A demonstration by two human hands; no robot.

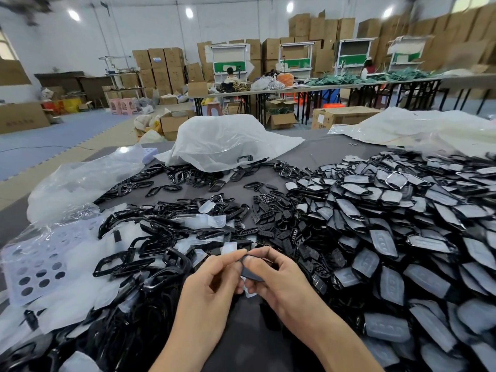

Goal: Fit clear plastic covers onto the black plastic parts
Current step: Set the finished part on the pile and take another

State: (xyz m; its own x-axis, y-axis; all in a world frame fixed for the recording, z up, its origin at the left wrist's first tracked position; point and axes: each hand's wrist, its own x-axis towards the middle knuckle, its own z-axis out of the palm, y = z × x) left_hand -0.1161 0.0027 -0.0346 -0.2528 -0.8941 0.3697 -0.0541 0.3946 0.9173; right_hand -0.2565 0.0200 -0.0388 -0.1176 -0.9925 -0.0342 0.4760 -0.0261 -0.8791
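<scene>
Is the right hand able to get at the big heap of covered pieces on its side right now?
Probably yes, though it is busy: the right hand and the left hand both pinch a black part. The heap of covered pieces lies open just beside the right hand, with nothing between.

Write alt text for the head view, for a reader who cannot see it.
The left hand and right hand pinch one black plastic part over a dark table. A heap of covered parts lies to the right, loose black frames and clear covers to the left, plastic bags behind.
</scene>
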